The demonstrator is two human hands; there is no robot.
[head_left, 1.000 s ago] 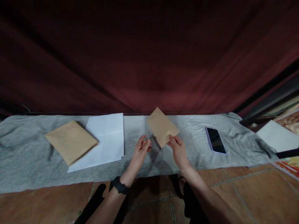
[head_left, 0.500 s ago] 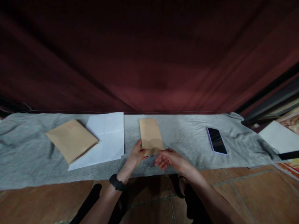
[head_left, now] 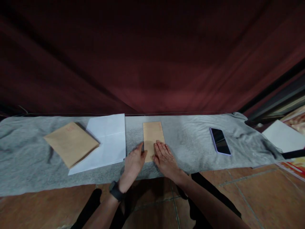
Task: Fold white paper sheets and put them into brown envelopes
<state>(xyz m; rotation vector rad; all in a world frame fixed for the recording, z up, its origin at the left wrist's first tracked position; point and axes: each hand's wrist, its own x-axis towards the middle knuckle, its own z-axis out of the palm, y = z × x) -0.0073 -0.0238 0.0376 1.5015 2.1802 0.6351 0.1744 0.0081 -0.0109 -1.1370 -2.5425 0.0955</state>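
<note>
I have the brown envelope [head_left: 152,133] lying on the grey cloth [head_left: 188,133], between the white paper [head_left: 110,143] and the phone [head_left: 220,141]. My right hand [head_left: 166,161] rests palm-down over its lower right part, fingers straight and unclenched; my left hand [head_left: 133,161] is at its left edge, though from here I can't tell whether it pinches it

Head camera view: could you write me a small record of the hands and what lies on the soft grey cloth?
Left hand: at the left edge of a flat, rectangular brown paper envelope
Right hand: spread palm-down on its lower right part
Far left: stacked brown paper envelopes, partly covering white paper sheets
Right: dark-screened phone in lilac case
Surface: soft grey cloth
</note>
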